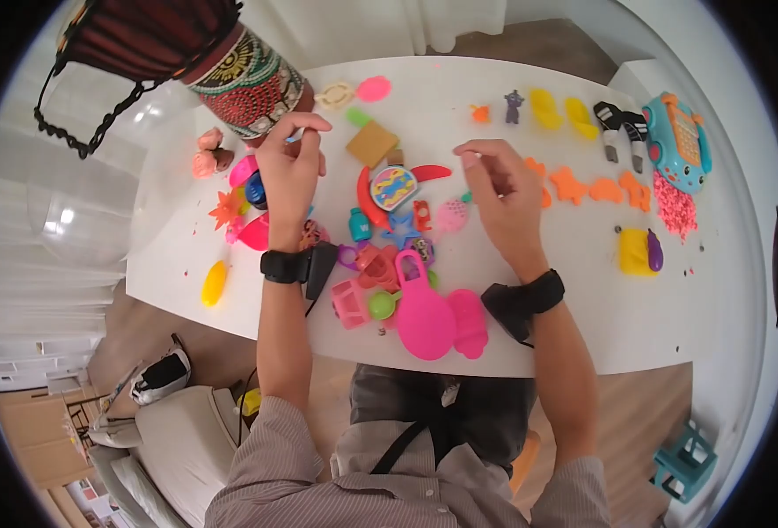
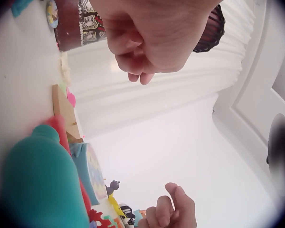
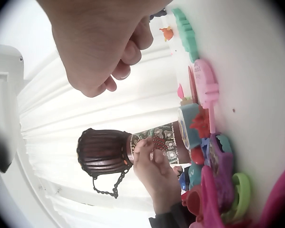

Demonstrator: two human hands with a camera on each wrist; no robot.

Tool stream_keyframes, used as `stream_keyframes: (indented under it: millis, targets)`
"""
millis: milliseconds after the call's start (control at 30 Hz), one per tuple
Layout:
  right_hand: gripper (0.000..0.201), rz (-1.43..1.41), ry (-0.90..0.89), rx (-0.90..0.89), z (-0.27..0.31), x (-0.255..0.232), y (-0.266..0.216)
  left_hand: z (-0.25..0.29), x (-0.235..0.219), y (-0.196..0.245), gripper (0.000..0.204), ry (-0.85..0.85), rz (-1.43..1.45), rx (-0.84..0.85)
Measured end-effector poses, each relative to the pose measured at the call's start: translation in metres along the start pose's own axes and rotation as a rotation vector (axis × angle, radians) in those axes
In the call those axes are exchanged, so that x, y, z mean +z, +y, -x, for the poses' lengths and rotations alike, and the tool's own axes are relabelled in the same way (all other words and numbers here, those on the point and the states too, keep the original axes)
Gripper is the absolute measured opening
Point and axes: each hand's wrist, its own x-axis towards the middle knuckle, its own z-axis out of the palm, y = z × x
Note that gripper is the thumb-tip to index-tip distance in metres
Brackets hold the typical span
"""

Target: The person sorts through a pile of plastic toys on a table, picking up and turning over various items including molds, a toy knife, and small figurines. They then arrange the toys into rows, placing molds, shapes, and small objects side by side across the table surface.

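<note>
Head view: left hand (image 1: 294,172) and right hand (image 1: 505,202) above one table (image 1: 582,326), both loosely curled, gripping nothing. Between them, one round case (image 1: 393,187), one teal bottle (image 1: 360,225), one blue star (image 1: 401,231). Far right, two yellow pieces (image 1: 544,109).

paddle (image 1: 426,319): hot pink | bottle (image 1: 360,225): teal | shirt (image 1: 371,475): striped
</note>
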Motion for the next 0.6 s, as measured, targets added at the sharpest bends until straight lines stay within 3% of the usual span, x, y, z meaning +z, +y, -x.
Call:
stream_keyframes:
  millis: [167,233,367,467,533,600]
  targets:
    - [0.01,-0.019,0.032,0.037,-0.004,-0.003,0.0,-0.004,-0.011,-0.009,0.023,0.121,0.03,0.053]
    - [0.01,-0.069,0.088,0.019,-0.005,-0.002,-0.002,-0.002,-0.009,-0.012,0.025,0.133,0.035,0.045]
    - [0.012,-0.018,0.027,0.042,-0.005,-0.004,-0.006,-0.001,-0.002,-0.005,0.026,0.111,-0.055,0.084]
    - [0.019,0.1,-0.123,0.082,-0.003,-0.006,-0.018,-0.001,-0.001,-0.002,0.027,0.125,-0.071,0.071]
    - [0.032,0.235,-0.463,-0.081,-0.001,-0.007,-0.03,-0.002,-0.001,-0.001,0.027,0.139,-0.082,0.063]
    - [0.035,0.236,-0.54,-0.161,0.003,0.001,-0.04,-0.002,0.0,0.0,0.026,0.153,-0.092,0.092]
